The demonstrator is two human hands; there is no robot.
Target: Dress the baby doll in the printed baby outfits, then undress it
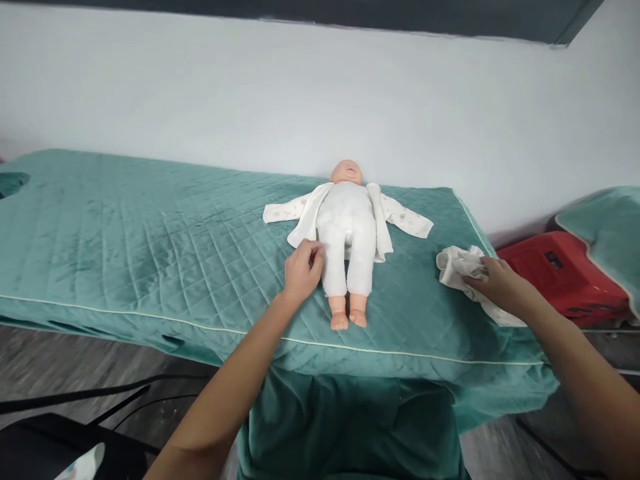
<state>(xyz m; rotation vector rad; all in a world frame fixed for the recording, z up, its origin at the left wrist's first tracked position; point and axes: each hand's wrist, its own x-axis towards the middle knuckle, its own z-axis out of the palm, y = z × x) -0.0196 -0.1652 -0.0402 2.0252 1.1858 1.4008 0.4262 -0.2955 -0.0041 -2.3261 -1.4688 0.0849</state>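
A baby doll (346, 217) lies on its back on the bed, its legs pointing toward me. Its body and legs are white, and its head and feet are skin-toned. Spread under its torso is an open white baby shirt (411, 220) with small prints on the sleeves, the two sleeves stretched out sideways. My left hand (301, 270) rests beside the doll's thigh with curled fingers, and no object shows in them. At the right end of the bed, my right hand (493, 283) grips a crumpled white cloth (453, 263), which could be clothing; its shape is bunched up.
A green quilted cover (165, 247) with pale piping spreads over the bed, against a white wall (300, 100). Beyond the right end stands a red plastic object (555, 267), partly under green fabric (605, 227). Green fabric (350, 427) hangs below the front edge.
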